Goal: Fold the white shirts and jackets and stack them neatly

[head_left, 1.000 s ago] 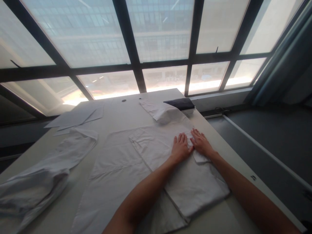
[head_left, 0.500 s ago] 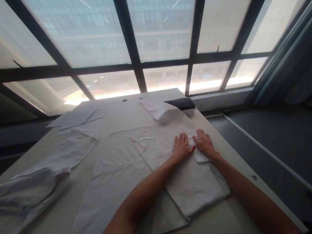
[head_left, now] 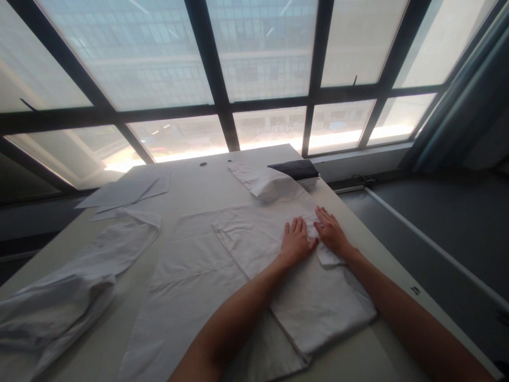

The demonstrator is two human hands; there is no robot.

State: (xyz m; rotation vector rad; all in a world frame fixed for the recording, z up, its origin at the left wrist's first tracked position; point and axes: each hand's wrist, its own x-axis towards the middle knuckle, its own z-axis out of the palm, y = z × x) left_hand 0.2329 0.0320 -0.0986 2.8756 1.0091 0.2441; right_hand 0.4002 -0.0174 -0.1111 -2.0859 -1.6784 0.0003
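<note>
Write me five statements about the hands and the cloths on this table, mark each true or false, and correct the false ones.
1. The left hand and right hand both rest on the spread white cloth. True.
2. The left hand is clenched into a fist. False: it lies palm down with its fingers stretched out.
3. A folded dark cloth lies near the far right corner of the smooth pale table. True.
4. The right hand is pressing on the folded dark cloth. False: that cloth lies beyond both hands, and neither touches it.
5. A rumpled white cloth lies to the left of the spread one. True.
</note>
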